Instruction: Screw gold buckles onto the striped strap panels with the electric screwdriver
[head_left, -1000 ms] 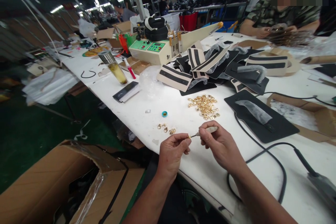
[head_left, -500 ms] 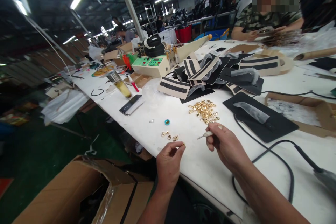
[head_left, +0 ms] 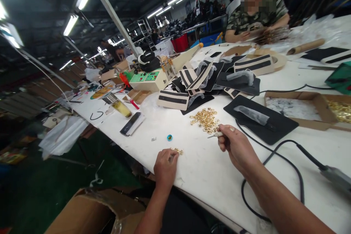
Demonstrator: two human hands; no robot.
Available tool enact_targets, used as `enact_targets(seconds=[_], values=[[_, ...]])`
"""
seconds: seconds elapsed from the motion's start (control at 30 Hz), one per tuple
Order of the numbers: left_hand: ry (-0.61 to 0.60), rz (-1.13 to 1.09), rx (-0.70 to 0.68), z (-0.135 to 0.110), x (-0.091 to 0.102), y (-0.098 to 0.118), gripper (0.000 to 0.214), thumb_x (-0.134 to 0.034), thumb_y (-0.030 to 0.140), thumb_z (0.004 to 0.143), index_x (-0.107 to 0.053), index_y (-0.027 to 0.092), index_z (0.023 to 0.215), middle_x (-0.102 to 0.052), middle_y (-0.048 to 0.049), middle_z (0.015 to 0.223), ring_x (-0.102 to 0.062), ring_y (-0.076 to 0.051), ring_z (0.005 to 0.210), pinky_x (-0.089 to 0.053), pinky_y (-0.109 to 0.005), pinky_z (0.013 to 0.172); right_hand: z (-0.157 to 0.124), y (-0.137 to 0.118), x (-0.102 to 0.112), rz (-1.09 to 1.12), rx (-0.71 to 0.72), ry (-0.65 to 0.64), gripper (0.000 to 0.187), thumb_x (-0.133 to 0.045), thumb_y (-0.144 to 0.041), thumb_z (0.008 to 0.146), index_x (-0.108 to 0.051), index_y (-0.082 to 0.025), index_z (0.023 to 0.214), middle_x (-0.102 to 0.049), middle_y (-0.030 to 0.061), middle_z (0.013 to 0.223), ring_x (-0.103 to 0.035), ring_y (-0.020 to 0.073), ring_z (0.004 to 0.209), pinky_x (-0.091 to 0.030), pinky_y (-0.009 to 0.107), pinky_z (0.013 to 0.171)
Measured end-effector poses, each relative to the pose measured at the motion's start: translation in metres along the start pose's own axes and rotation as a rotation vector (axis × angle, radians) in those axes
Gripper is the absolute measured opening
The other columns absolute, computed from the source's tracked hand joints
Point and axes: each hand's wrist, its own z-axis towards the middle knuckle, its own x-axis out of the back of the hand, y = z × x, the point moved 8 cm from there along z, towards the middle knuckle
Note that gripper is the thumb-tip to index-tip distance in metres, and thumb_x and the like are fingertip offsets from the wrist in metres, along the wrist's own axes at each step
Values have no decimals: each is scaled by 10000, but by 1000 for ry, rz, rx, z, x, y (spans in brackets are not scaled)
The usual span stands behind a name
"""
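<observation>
My right hand [head_left: 237, 144] grips a small screwdriver [head_left: 216, 135] with a pale handle; its thin metal shaft points left over the white table. Low at the table's front edge is my left hand [head_left: 166, 166], fingers curled and pinched together. Its fingertips are at a small group of gold metal fittings [head_left: 180, 151], partly covered by the hand. Whether a piece is between those fingers I cannot make out. Just beyond lies a small round blue container [head_left: 169, 137] with something brownish in it. A larger heap of gold fittings [head_left: 205, 120] spreads left of the screwdriver hand.
Black panels [head_left: 260, 119] and striped beige pieces [head_left: 173, 99] are piled behind the heap. A black cable [head_left: 300, 175] loops beside my right forearm. Cardboard trays [head_left: 298, 122] stand at right. A phone [head_left: 131, 123] and glass bottle [head_left: 120, 109] lie left. A co-worker [head_left: 255, 14] sits opposite.
My left hand has moved down and left from beside the screwdriver to the small group of fittings. A gold piece earlier at its fingertips is no longer distinguishable. The head view has shifted right.
</observation>
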Motion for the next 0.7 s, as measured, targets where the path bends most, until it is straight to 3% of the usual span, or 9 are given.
enact_targets(seconds=[0.13,0.23,0.37,0.47,0.6,0.7], values=[[24,52,11,7,3,6,79,-651,249,903,-723,251,870,-708,-23,968,-698,-214,901,-519,-323,820,7,-9,11,42,27,52,387,-793,-530,848,-621,-182,848,-523,-44,614,-459,97,498,-340,222,452],[-5,57,-70,16,-1,33,99,-637,244,928,-726,244,973,-697,-23,940,-693,-198,829,-512,-307,784,10,-16,18,100,46,92,381,-802,-519,841,-623,-183,851,-525,-43,610,-457,93,495,-329,215,451],[-205,72,-203,43,-35,82,193,-556,238,1002,-724,239,1097,-727,-47,1057,-708,-204,945,-506,-302,860,12,-19,20,173,41,97,375,-813,-503,831,-612,-187,840,-508,-48,598,-434,86,495,-311,207,453],[-285,108,-233,72,-65,106,238,-565,215,994,-719,249,1172,-719,-57,1201,-694,-221,1061,-496,-303,888,12,-18,19,182,37,87,396,-820,-519,812,-604,-188,832,-502,-49,588,-422,89,489,-299,213,447],[-324,137,-187,99,-96,108,198,-600,213,968,-733,233,1114,-709,-77,1183,-693,-224,961,-485,-306,810,14,-17,19,183,39,74,414,-808,-540,809,-579,-195,801,-508,-47,592,-420,93,481,-306,229,447],[-333,116,-146,107,-105,103,155,-584,222,977,-735,222,1013,-698,-76,1138,-683,-215,896,-470,-311,781,15,-17,18,189,43,57,409,-807,-531,817,-580,-191,798,-515,-45,598,-426,89,482,-308,227,451]])
